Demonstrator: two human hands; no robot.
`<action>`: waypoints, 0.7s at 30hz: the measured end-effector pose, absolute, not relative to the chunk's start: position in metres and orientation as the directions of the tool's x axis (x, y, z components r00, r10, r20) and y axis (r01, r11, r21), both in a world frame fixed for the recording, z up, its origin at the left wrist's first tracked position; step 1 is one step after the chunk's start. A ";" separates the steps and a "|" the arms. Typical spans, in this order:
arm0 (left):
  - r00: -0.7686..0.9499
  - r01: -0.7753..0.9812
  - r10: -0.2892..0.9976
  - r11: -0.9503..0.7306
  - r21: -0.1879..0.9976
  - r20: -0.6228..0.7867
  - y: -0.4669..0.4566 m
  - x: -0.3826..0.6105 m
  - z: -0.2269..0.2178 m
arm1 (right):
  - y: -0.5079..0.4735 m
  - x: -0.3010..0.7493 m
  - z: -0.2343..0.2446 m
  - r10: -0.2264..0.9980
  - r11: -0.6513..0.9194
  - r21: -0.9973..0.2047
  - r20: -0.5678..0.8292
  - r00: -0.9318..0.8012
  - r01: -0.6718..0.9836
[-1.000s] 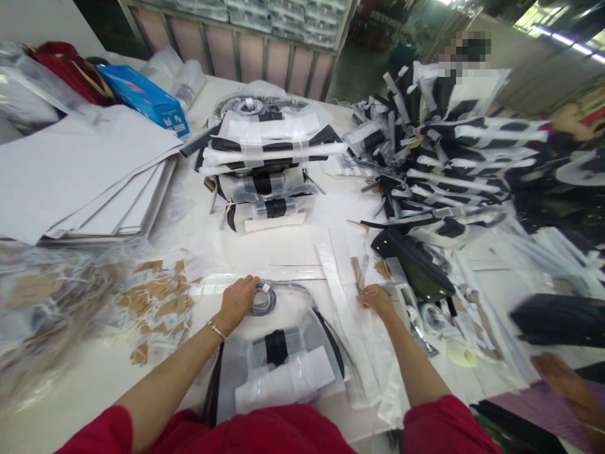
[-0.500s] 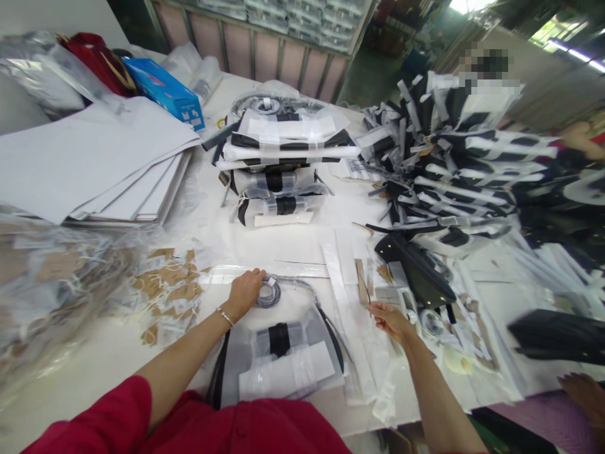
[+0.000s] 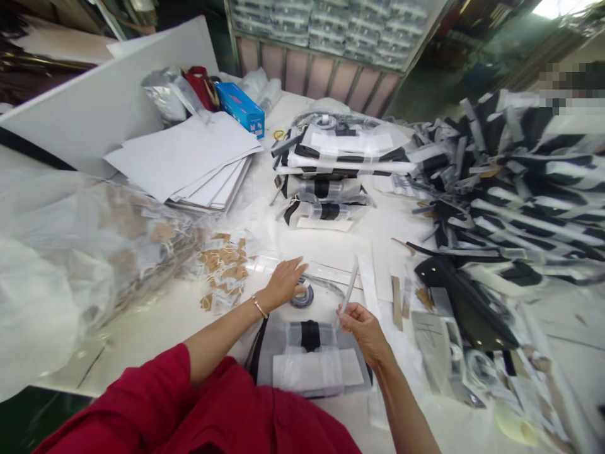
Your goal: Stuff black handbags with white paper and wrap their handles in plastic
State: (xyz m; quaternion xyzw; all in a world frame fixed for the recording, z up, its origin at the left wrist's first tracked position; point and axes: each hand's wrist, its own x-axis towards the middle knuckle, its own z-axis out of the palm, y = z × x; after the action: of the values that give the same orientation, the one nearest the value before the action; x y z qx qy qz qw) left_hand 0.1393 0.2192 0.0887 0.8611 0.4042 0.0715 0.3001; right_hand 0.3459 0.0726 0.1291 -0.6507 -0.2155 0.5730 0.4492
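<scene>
The thin white strip (image 3: 348,291) stands nearly upright just right of centre at the near edge of the table (image 3: 155,328), pinched at its lower end by the right hand (image 3: 363,326); a light pinch there, I'd say, keeps it from bending. To its left the left hand (image 3: 282,285) lies flat with fingers spread, clasping nothing, pressing on the coiled grey cord (image 3: 304,296); steady pressure should keep that coil from springing open. Nearer lies a clear-bagged black piece (image 3: 312,362); brown tags (image 3: 224,265) are scattered left, a stack of bagged pieces (image 3: 331,170) stands farther off, and a heap of black-and-white straps (image 3: 520,183) fills the right.

glossy clear plastic bag (image 3: 312,362), matt paper sheets (image 3: 189,157).
</scene>
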 end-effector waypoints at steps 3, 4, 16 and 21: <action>0.674 0.471 0.730 -0.311 0.826 -0.109 0.197 0.140 0.115 | 0.076 0.320 0.133 0.810 -0.497 -0.848 -0.530 0.252 -0.186; 0.696 0.405 0.702 -0.204 0.891 -0.155 0.189 0.141 0.122 | 0.077 0.313 0.134 0.815 -0.498 -0.850 -0.527 0.243 -0.173; 0.784 0.109 0.524 0.411 0.905 -0.332 0.149 0.136 0.147 | 0.043 0.295 0.157 0.809 -0.521 -0.808 -0.570 0.145 -0.274; 0.788 -0.016 0.502 0.595 0.804 -0.356 0.140 0.138 0.149 | 0.028 0.318 0.158 0.761 -0.508 -0.814 -0.577 0.296 -0.281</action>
State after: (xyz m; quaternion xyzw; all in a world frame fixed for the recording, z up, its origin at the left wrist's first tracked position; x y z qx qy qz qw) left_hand 0.1378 0.1404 0.1486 0.4233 0.2871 0.1529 0.8456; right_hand 0.3182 0.0283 0.1577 -0.6596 -0.1819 0.5648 0.4612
